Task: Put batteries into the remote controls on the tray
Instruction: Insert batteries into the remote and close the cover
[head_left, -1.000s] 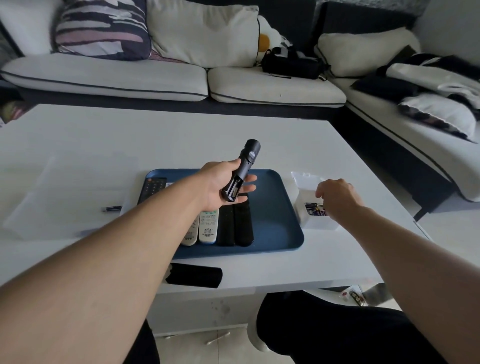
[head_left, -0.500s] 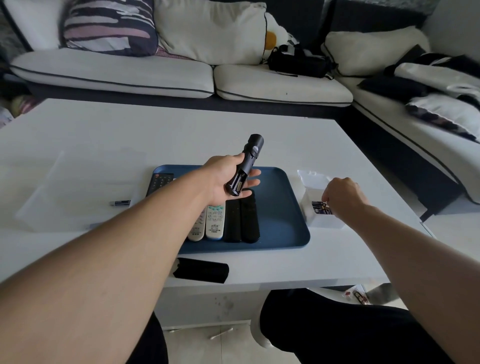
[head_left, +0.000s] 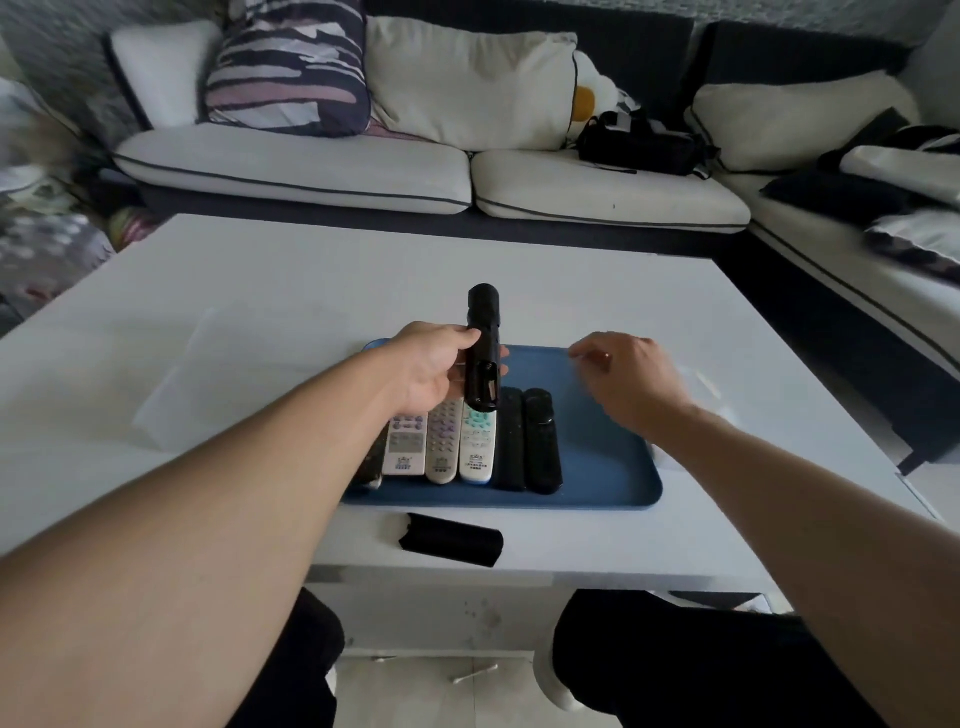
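My left hand (head_left: 431, 371) grips a black remote (head_left: 483, 353) and holds it upright above the blue tray (head_left: 602, 467), its open battery bay facing me. Several remotes lie side by side on the tray: three pale ones (head_left: 441, 441) and two black ones (head_left: 527, 441), plus a dark one mostly hidden under my left forearm. My right hand (head_left: 628, 376) hovers over the tray's right half, blurred, with thumb and fingers pinched together on a small battery that barely shows.
A black battery cover (head_left: 452, 545) lies on the white table (head_left: 519, 275) in front of the tray. A clear battery box (head_left: 701, 384) stands right of the tray, behind my right hand. A clear plastic sheet (head_left: 208, 389) lies at the left. Sofas surround the table.
My right hand left the battery box and swung left over the tray toward the remote. My left hand turned the remote more upright. My head tilted down and shifted.
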